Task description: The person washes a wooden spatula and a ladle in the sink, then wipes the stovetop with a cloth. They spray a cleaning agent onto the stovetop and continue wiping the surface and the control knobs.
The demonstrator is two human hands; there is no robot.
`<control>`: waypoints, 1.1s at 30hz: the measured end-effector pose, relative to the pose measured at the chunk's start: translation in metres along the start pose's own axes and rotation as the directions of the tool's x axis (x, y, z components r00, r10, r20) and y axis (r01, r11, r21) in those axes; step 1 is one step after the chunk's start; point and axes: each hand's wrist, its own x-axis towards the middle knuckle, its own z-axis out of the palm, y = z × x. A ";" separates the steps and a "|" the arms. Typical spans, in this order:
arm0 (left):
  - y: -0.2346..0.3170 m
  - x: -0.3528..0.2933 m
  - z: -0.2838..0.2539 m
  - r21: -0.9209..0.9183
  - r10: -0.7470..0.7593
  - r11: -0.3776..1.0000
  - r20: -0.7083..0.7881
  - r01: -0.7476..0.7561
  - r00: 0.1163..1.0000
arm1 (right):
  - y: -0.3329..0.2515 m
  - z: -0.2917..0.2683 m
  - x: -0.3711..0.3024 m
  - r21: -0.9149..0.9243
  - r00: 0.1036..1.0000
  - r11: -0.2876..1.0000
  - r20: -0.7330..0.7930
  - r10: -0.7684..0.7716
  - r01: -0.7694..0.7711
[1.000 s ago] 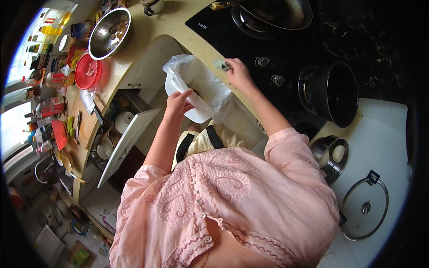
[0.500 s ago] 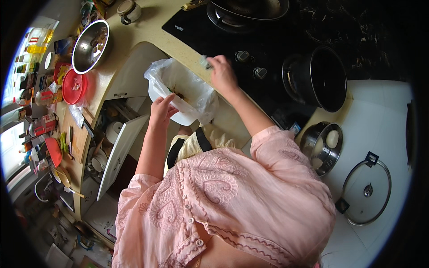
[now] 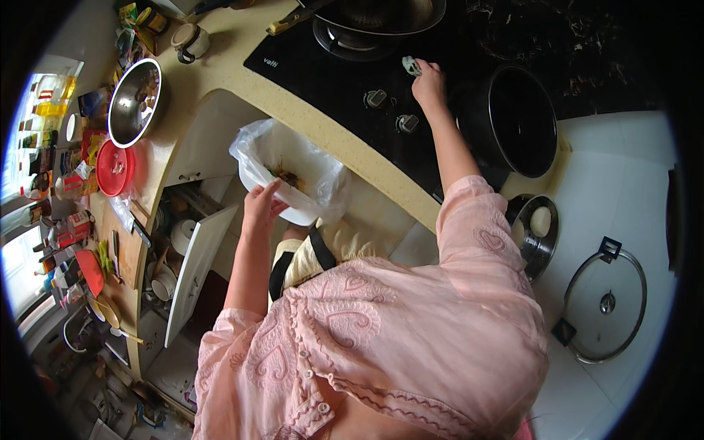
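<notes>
My right hand (image 3: 430, 86) is over the black glass cooktop (image 3: 447, 139), between the wok and the black pot. Its fingers are closed on a small crumpled pale-green cloth (image 3: 411, 66); whether it is fabric or paper is hard to make out. With fingers and thumb at the near rim, my left hand (image 3: 262, 208) grips a white trash bin (image 3: 297, 217) in front of the counter. A clear plastic bag (image 3: 330, 176) lines the bin and folds over its edge. Dark and greenish scraps (image 3: 288, 176) lie inside it.
A wok (image 3: 381, 26) sits on the far burner, a deep black pot (image 3: 522, 121) on the right one. Two knobs (image 3: 375, 98) stand on the cooktop. Left are a steel bowl (image 3: 125, 110), a red basket (image 3: 115, 167), a knife (image 3: 141, 233) and an open cabinet door (image 3: 199, 275).
My right hand has moved from the cooktop's front edge by the bin, away and to the right over the glass, still with the cloth. My left hand stays on the bin. The view has shifted slightly.
</notes>
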 end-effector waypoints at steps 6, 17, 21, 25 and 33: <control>-0.011 -0.015 0.006 -0.024 -0.043 0.999 0.036 0.044 0.998 | 0.003 0.008 0.003 -0.234 0.978 0.970 0.207 -0.007 0.057; -0.018 -0.014 0.012 -0.012 -0.066 0.998 0.092 0.067 0.994 | -0.042 -0.042 -0.076 -0.146 0.801 0.886 0.510 -0.314 0.440; -0.024 -0.008 0.010 0.003 -0.063 0.998 0.083 0.063 0.995 | -0.032 -0.046 -0.070 -0.170 0.934 0.957 0.313 -0.172 0.234; -0.025 -0.009 0.012 0.005 -0.083 0.997 0.093 0.083 0.992 | -0.057 -0.039 -0.085 -0.404 0.888 0.848 0.434 -0.152 0.343; -0.025 -0.012 0.010 -0.021 -0.097 0.995 0.161 0.102 0.982 | -0.058 -0.049 -0.089 -0.163 0.955 0.987 0.292 0.057 -0.009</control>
